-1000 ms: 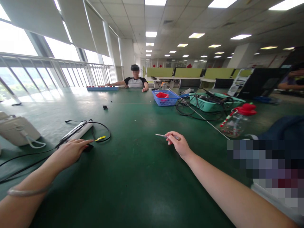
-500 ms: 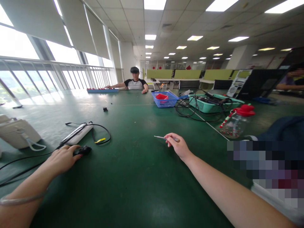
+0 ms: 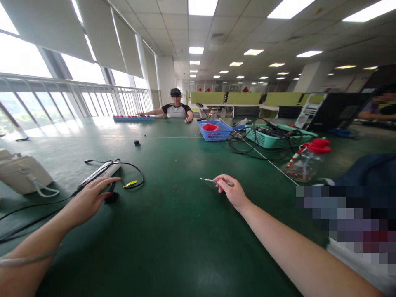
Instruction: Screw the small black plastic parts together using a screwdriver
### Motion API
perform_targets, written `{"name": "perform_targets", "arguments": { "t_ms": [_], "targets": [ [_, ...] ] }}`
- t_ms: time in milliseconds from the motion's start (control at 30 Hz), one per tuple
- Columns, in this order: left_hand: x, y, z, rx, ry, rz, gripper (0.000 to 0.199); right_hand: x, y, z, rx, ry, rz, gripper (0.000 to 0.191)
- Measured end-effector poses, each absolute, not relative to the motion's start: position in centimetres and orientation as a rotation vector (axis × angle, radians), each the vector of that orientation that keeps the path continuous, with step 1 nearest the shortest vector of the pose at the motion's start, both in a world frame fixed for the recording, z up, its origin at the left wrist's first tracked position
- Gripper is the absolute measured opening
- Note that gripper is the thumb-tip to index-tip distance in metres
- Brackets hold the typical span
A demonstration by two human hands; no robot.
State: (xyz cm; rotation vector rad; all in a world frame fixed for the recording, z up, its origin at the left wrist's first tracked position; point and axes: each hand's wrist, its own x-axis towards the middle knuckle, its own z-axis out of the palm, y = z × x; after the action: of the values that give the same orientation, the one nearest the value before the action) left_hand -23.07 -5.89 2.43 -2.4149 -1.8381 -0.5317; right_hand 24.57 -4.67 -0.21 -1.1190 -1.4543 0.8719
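Observation:
On the left, my left hand [image 3: 93,198] is at a small black object [image 3: 111,198] on the green table, its thumb and fingers around the object's raised part. The fingers partly hide it, so its kind is unclear. My right hand [image 3: 230,190] is closed around a slender tool, pinching it between thumb and fingers. The tool's thin metal shaft [image 3: 206,179] points left, and its brown handle end [image 3: 229,183] shows behind the fingers. Just beyond my left hand lie a white power strip [image 3: 100,173] and a black cable [image 3: 143,175] with a yellow tag.
A white case [image 3: 26,173] stands at the left. Further off are a blue basket [image 3: 216,134], a green basket [image 3: 266,141] with cables, and a red-lidded bottle [image 3: 305,165]. A small black piece [image 3: 137,143] lies mid-table. Another person [image 3: 176,109] sits at the far end.
My left hand has lifted a little, its fingers stretching further right, and the black object now stands more upright under them. My right hand and its tool have barely moved.

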Motion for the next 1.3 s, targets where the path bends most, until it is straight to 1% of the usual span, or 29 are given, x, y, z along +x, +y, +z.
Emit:
{"name": "perform_targets", "arguments": {
  "t_ms": [167,467,733,900,1000,1067,1200,1300],
  "targets": [
    [-22.2,-5.9,2.1,-2.593,-1.889,-0.353,0.054,24.6,-4.7,-0.1,-1.121,-1.464,0.876,0.021],
    [-21.6,-6.7,3.5,-2.626,-1.951,-0.418,0.051,24.4,-5.1,0.3,-1.129,-1.469,0.877,0.023],
    [-23.5,-5.6,2.2,-2.536,-2.066,-0.350,0.062,24.6,-4.7,-0.2,-1.120,-1.470,0.872,0.022],
    [-23.6,-5.7,2.0,-2.585,-2.040,-0.293,0.059,24.6,-4.6,-0.3,-1.114,-1.478,0.869,0.022],
    [-23.9,-5.6,2.0,-2.577,-2.023,-0.316,0.062,24.7,-4.6,-0.3,-1.112,-1.485,0.864,0.022],
    [-24.4,-5.5,2.1,-2.547,-2.035,-0.320,0.059,24.7,-4.6,-0.4,-1.110,-1.491,0.862,0.023],
    [-24.2,-5.5,2.6,-2.504,-2.014,-0.313,0.047,24.7,-4.7,-0.3,-1.101,-1.497,0.852,0.023],
    [-21.0,-6.4,3.4,-2.454,-1.925,-0.438,0.048,24.4,-5.3,0.3,-1.103,-1.568,0.778,0.021]
  ]
}}
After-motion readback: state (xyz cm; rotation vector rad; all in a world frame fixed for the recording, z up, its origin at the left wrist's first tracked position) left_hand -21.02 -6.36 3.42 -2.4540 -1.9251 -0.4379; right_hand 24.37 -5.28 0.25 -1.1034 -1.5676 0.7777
